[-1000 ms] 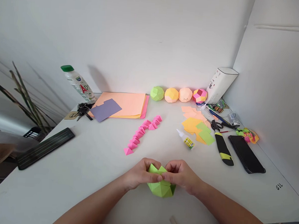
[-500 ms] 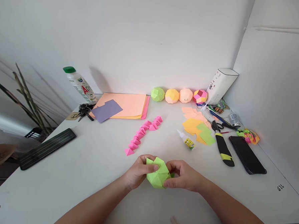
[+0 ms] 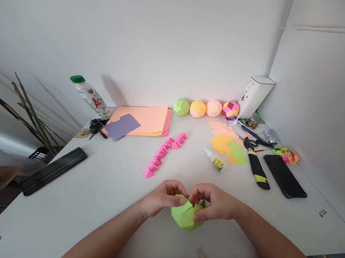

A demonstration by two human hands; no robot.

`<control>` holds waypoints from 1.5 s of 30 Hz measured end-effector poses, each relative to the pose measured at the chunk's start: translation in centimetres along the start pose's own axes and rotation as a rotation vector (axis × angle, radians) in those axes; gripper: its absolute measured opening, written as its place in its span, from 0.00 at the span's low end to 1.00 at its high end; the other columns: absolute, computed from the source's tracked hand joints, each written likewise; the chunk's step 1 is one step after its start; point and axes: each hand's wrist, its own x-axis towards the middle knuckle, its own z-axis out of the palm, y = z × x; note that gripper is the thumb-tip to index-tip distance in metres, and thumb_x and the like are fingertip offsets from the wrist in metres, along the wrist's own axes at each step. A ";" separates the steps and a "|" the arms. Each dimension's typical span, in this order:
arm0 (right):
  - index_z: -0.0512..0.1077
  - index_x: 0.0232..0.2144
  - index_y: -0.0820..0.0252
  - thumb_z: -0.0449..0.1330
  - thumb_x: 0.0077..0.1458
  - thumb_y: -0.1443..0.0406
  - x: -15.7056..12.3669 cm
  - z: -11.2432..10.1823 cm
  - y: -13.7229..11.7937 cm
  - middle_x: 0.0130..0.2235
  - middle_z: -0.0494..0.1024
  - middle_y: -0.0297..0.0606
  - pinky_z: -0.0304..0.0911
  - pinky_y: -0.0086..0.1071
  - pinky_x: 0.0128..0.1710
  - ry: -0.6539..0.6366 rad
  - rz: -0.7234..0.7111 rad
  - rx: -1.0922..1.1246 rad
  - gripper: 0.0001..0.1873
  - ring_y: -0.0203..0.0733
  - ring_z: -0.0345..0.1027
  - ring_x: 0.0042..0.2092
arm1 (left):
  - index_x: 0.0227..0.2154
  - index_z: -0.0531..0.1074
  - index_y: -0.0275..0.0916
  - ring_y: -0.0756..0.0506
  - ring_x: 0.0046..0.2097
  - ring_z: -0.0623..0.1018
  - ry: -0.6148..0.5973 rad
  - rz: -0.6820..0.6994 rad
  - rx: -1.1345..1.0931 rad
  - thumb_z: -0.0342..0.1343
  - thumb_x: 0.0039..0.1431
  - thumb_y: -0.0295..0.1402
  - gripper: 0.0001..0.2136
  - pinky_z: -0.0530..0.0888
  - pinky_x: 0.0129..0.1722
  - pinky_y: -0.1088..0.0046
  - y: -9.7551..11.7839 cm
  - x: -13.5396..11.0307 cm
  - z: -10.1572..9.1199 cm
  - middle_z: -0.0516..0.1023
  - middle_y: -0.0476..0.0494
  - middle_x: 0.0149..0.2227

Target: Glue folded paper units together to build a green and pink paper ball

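Observation:
A light green faceted paper ball (image 3: 185,219), open along its upper side, is held between both hands near the front of the table. My left hand (image 3: 164,198) pinches its upper left rim, thumb on the outside and fingers behind. On the right rim my right hand (image 3: 215,203) grips with its thumb in front; its other fingertips reach the opening, partly hidden. A small green flap stands up beside the right fingers. Beyond the hands lie a row of folded pink paper pieces (image 3: 160,153) and a small glue bottle (image 3: 216,161).
Finished paper balls (image 3: 198,109) line the wall. Cut paper pieces (image 3: 222,144), a black-and-yellow cutter (image 3: 257,170), scissors (image 3: 250,144) and a phone (image 3: 285,176) lie right. Coloured sheets (image 3: 146,120), keys (image 3: 97,127), a bottle (image 3: 91,98) and a dark flat bar (image 3: 56,171) are left.
The green paper ball has tipped and moved slightly down and right, showing more of its lower outside. Both hands have shifted to its upper rim, their fingertips closer together.

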 end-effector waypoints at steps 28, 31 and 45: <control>0.66 0.31 0.60 0.69 0.41 0.65 0.0 0.6 0.2 0.31 0.68 0.30 0.57 0.28 0.30 0.032 -0.043 -0.037 0.16 0.32 0.59 0.31 | 0.18 0.70 0.34 0.53 0.24 0.65 -0.045 -0.040 0.145 0.64 0.40 0.32 0.09 0.61 0.25 0.75 -0.3 -0.4 0.7 0.69 0.51 0.21; 0.66 0.31 0.60 0.69 0.41 0.64 0.1 0.7 0.3 0.31 0.68 0.30 0.57 0.28 0.30 0.034 -0.049 -0.046 0.16 0.33 0.59 0.31 | 0.17 0.69 0.34 0.53 0.24 0.65 -0.050 -0.048 0.149 0.63 0.40 0.31 0.08 0.60 0.25 0.76 -0.2 -0.4 0.7 0.68 0.51 0.21; 0.68 0.32 0.60 0.67 0.43 0.65 0.2 0.5 0.4 0.31 0.69 0.31 0.56 0.27 0.31 0.013 -0.095 -0.050 0.13 0.33 0.60 0.31 | 0.23 0.72 0.34 0.53 0.25 0.65 -0.094 -0.054 0.258 0.63 0.41 0.33 0.08 0.62 0.26 0.76 -0.2 -0.6 0.7 0.69 0.51 0.23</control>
